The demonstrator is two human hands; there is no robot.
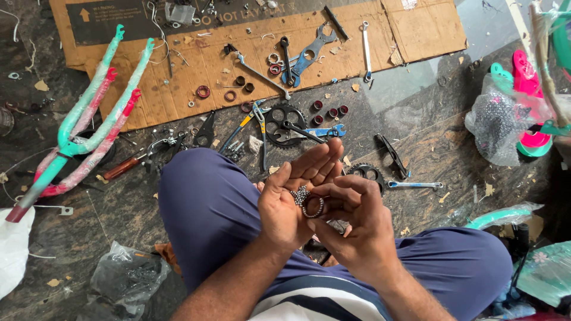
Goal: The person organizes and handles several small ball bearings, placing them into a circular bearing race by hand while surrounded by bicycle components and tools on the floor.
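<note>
One head-worn camera looks steeply down, close over the lap.

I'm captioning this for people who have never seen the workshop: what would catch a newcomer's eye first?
First, the two hands at centre: the left hand cups a small ring bearing and loose metal balls in its open palm, while the right hand picks at them. Then the teal and pink bicycle fork lying at the left. Behind, spanners and a black chainring lie scattered over flattened cardboard and the dark floor.
</note>
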